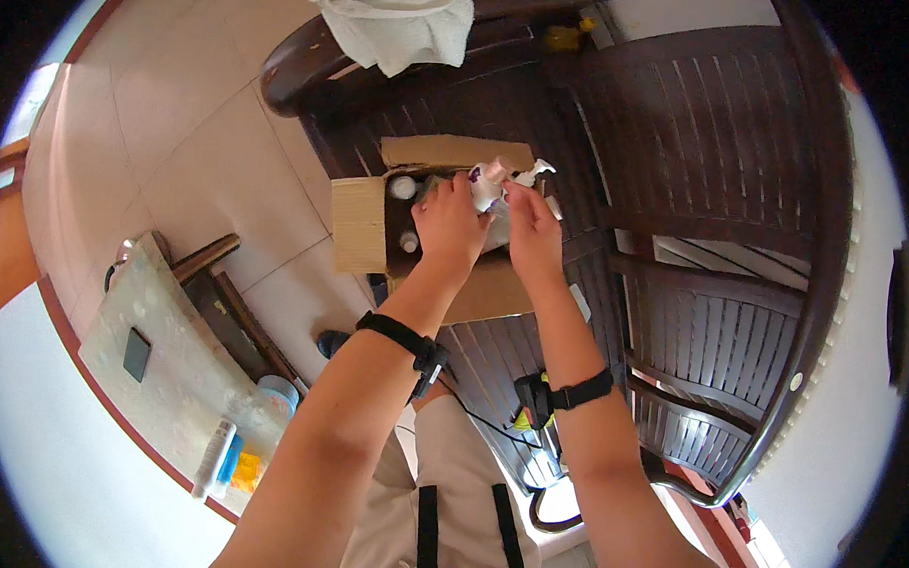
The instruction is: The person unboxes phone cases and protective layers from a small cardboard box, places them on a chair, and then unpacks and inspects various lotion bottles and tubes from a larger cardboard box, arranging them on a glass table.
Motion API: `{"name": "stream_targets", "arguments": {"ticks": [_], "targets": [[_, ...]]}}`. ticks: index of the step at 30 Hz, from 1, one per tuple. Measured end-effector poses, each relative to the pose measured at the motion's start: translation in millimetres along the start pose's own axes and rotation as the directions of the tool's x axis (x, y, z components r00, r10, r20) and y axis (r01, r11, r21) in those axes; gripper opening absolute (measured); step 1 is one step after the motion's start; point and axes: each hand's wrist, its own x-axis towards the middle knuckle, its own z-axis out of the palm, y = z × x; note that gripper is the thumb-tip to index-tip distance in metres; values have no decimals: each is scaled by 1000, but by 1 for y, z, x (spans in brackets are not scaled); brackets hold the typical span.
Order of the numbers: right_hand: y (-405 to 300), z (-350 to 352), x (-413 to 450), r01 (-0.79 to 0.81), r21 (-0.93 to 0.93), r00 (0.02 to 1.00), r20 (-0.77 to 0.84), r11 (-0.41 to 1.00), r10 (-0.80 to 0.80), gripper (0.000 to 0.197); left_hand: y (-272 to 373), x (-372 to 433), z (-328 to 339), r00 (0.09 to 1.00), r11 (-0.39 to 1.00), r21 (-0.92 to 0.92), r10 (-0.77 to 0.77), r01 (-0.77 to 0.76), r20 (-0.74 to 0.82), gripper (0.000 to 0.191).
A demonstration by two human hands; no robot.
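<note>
An open cardboard box (359, 224) stands on a dark slatted wooden bench (489, 360). My left hand (451, 220) is over the box with its fingers round the side of a white bottle with a pinkish cap (485, 189). Beside that cap, my right hand (533, 227) has its thumb and fingertips close together; whether they hold anything cannot be told. A white pump bottle (535, 173) is just beyond the right fingertips. Inside the box, at its left side, are a white round-capped bottle (403, 187) and a smaller capped bottle (409, 242). My hands hide part of the box.
A white towel (403, 23) hangs over the bench's armrest (293, 68). At the left, a table (189, 350) bears a phone (137, 354), a tub (278, 392), a white tube (214, 458) and an orange packet (246, 472). A black cable (487, 422) runs near my legs.
</note>
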Motion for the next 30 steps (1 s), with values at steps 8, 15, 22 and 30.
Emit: {"name": "stream_targets", "arguments": {"ticks": [8, 15, 22, 30], "targets": [[-55, 17, -50, 169, 5, 985, -31, 986, -169, 41, -10, -47, -48, 953, 912, -347, 124, -219, -276, 66], [-110, 40, -107, 389, 115, 898, 171, 914, -404, 52, -45, -123, -128, 879, 751, -571, 26, -331, -476, 77], [-159, 165, -178, 503, 107, 664, 587, 858, -463, 42, -169, -208, -177, 733, 820, -555, -289, -143, -616, 77], [-195, 328, -295, 519, 65, 320, 910, 852, -265, 45, -301, -319, -195, 311, 587, -808, -779, 58, -544, 67]]}}
